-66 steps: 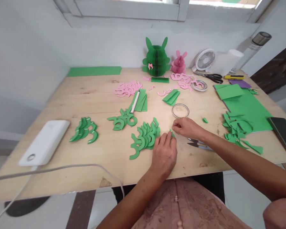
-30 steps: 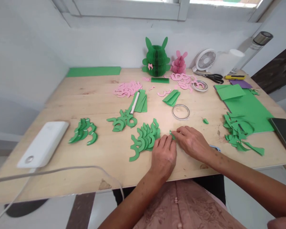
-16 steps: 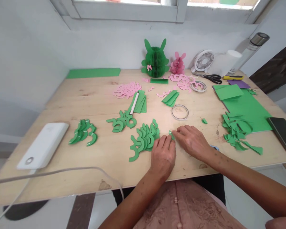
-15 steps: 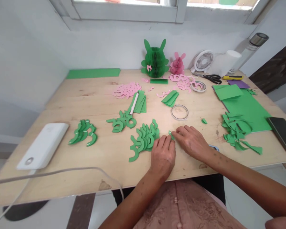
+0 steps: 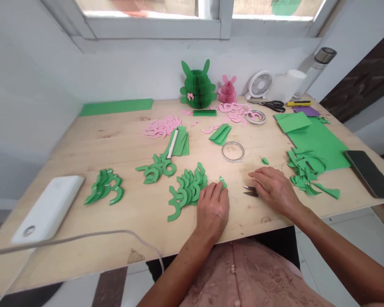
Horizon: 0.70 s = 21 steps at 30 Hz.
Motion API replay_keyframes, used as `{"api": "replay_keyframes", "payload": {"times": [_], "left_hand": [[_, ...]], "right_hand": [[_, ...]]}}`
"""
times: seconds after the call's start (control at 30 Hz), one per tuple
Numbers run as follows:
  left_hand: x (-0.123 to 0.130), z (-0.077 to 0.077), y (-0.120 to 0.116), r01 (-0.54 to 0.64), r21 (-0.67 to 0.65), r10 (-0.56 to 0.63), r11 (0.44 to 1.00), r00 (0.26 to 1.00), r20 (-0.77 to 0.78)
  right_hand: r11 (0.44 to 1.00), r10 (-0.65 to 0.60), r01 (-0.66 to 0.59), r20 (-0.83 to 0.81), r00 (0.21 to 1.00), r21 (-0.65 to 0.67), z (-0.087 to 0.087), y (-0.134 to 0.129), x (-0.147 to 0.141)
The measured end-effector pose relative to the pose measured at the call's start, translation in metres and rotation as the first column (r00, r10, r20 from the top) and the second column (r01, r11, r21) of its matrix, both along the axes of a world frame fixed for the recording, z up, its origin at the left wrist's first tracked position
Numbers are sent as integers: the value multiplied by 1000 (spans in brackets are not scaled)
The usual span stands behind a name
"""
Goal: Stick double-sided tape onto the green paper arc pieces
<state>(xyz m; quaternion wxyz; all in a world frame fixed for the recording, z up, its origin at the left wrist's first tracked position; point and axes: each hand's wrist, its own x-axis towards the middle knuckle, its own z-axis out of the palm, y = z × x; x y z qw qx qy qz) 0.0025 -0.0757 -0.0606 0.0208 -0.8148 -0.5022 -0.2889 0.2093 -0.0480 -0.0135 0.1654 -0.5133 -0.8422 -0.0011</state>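
My left hand (image 5: 213, 208) rests on the table with its fingers bent over a green paper cutout (image 5: 223, 181). A short white strip shows on the cutout's tip, while the rest lies under my fingers. Just left of this hand is a fanned stack of curved green cutouts (image 5: 188, 187). Farther right, my right hand (image 5: 273, 188) is closed over a small pair of scissors (image 5: 251, 191). Their blades stick out to the left from under the fingers; the handles are hidden. A small green scrap (image 5: 265, 160) lies beyond the right hand.
Tape rolls (image 5: 233, 151), pink cutouts (image 5: 164, 126) and folded green paper (image 5: 220, 134) lie farther back. Green scraps (image 5: 307, 168) and a phone (image 5: 370, 174) are at right. A power bank (image 5: 48, 209) with a cable sits left. Paper figures (image 5: 198, 89) stand by the wall.
My right hand has left the green cutout and moved right, onto the small scissors, whose blades now show. My left hand stays at the cutout. The view has shifted slightly.
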Motion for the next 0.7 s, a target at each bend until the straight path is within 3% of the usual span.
{"api": "replay_keyframes", "payload": {"times": [0.2, 0.43, 0.7], "left_hand": [[0, -3, 0, -5, 26, 5, 1000, 1000, 12], [-1, 5, -2, 36, 51, -39, 998, 998, 57], [9, 25, 6, 88, -128, -77, 988, 993, 87]], "right_hand": [[982, -89, 73, -84, 992, -176, -8, -17, 23], [992, -43, 42, -8, 999, -120, -13, -28, 22], [985, -62, 53, -45, 997, -166, -16, -30, 21]]}}
